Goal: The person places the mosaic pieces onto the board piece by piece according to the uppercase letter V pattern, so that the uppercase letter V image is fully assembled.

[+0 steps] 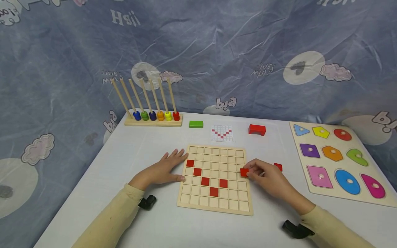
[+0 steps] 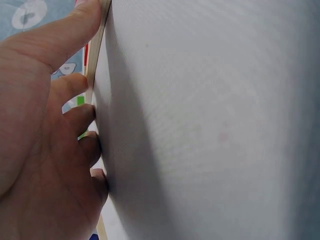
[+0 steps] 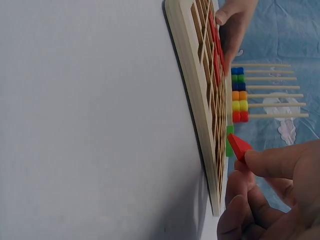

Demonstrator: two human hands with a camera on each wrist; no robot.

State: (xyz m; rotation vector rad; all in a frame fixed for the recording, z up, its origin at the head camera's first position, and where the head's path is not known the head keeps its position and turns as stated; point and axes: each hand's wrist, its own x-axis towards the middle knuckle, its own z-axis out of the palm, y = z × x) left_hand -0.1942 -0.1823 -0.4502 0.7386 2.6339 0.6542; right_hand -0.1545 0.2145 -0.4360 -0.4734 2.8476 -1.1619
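A wooden grid board (image 1: 214, 203) lies on the white table, with several red square tiles in its cells, one of them a red tile (image 1: 214, 192) at the bottom of a slanting row. My right hand (image 1: 270, 177) pinches another red tile (image 3: 239, 146) between thumb and fingers, over the board's right edge. My left hand (image 1: 164, 169) rests on the table with fingers spread, its thumb and fingertips touching the board's left edge. Behind the board lies a small pattern card (image 1: 222, 133) showing a red V on a grid. One more red tile (image 1: 278, 167) sits just beyond my right hand.
A peg stand with coloured beads (image 1: 153, 124) stands at the back left. Near it are a green block (image 1: 196, 124) and, farther right, a red arch block (image 1: 257, 130). A knobbed shape puzzle (image 1: 316, 187) takes up the right side. A patterned cloth (image 1: 198, 51) hangs behind.
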